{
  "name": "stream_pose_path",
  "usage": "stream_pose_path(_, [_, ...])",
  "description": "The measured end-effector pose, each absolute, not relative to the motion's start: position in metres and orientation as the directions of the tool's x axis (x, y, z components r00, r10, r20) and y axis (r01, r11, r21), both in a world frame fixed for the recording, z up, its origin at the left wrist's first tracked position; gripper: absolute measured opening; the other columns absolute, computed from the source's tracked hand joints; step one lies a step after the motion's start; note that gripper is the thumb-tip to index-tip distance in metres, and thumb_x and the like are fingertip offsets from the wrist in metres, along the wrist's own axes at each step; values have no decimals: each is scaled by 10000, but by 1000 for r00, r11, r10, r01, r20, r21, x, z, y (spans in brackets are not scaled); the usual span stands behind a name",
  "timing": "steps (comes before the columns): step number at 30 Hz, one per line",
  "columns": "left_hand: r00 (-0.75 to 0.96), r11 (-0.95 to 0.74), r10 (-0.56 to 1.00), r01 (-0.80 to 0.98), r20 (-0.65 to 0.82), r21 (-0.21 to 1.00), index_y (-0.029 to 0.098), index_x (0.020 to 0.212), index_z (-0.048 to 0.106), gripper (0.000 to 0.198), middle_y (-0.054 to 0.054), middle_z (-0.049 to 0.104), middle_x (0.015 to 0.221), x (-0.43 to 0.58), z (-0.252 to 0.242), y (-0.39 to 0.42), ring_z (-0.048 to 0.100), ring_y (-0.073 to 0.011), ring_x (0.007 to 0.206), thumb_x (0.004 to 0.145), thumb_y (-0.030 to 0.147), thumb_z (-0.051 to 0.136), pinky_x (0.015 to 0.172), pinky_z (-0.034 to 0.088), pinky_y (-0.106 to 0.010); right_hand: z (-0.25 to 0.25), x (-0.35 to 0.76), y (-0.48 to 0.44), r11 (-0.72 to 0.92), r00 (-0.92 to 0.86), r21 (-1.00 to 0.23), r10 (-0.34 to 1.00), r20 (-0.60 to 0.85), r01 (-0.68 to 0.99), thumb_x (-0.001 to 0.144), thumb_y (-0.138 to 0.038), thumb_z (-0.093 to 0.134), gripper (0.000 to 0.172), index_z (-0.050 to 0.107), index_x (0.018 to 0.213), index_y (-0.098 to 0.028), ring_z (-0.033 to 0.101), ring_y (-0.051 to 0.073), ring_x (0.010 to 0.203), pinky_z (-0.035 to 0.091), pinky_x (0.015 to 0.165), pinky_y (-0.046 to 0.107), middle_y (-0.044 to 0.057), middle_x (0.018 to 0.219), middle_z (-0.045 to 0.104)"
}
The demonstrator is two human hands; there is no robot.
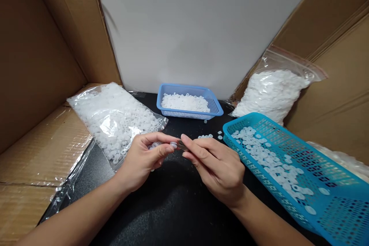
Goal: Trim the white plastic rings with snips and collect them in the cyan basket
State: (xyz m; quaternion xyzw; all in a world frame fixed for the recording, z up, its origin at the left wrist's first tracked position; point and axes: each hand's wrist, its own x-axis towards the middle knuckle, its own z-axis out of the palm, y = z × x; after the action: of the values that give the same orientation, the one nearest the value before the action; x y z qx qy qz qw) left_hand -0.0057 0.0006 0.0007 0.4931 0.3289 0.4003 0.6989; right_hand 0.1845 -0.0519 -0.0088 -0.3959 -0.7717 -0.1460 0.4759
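My left hand (pixel 144 158) is closed in a pinch on a small white ring (pixel 173 145), with a few more white rings (pixel 155 145) cupped under its fingers. My right hand (pixel 215 165) is closed on a thin dark tool (pixel 182 145) whose tip meets the ring. Both hands hover close together over the black mat (pixel 161 207). A teal basket (pixel 317 207) of loose white rings sits right beside my right hand.
A small blue basket (pixel 217 109) of white rings stands at the back centre. Clear bags of rings lie at the left (pixel 115 119) and lean at the right (pixel 273 92). A few loose rings (pixel 205 136) lie on the mat. Cardboard walls (pixel 34 65) enclose both sides.
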Motion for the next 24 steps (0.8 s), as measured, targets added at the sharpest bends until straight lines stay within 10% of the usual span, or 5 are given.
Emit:
stream_pose_path(15, [487, 149, 872, -175, -46, 973, 176, 843, 840, 297, 1, 538, 569, -6, 3, -1, 357, -45, 481, 718, 439, 893, 433, 261, -176, -4, 187, -54, 639, -293, -100, 479, 828, 763, 924, -72, 666, 629, 526, 1510, -251, 626, 124, 710, 471, 634, 246, 39, 855, 713])
stream_pose_path(24, [512, 111, 859, -157, -16, 981, 167, 839, 836, 251, -13, 569, 594, -7, 4, -2, 390, -61, 497, 757, 403, 865, 445, 281, -191, 0, 191, -55, 630, -353, -22, 462, 813, 776, 930, -75, 659, 403, 693, 1317, -182, 608, 111, 682, 453, 626, 244, 39, 836, 719])
